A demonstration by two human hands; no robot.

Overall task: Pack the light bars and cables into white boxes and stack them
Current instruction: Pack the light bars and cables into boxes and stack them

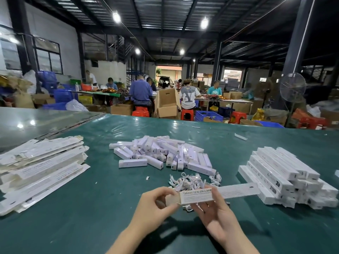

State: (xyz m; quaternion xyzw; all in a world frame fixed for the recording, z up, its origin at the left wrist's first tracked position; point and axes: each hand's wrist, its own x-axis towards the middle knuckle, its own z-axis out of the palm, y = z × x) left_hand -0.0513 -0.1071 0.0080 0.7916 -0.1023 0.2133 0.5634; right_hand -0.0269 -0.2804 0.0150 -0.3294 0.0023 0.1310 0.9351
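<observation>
I hold a long white box (234, 191) printed "SMART SENSOR LAMP" level above the green table (91, 226). My left hand (156, 208) pinches its open left end flap. My right hand (214, 213) grips the box from below, and a white cable end shows under its fingers. Just behind the box lies a small heap of white cables (190, 181). A pile of short white light bars (161, 153) sits at the table's middle. Packed white boxes (286, 178) are stacked crosswise at the right.
A stack of flat unfolded box blanks (40, 169) lies at the left. Small paper scraps (240, 136) dot the far table. Beyond the table's edge, several people sit on red stools among cardboard cartons and blue crates; a standing fan (292, 88) is at right.
</observation>
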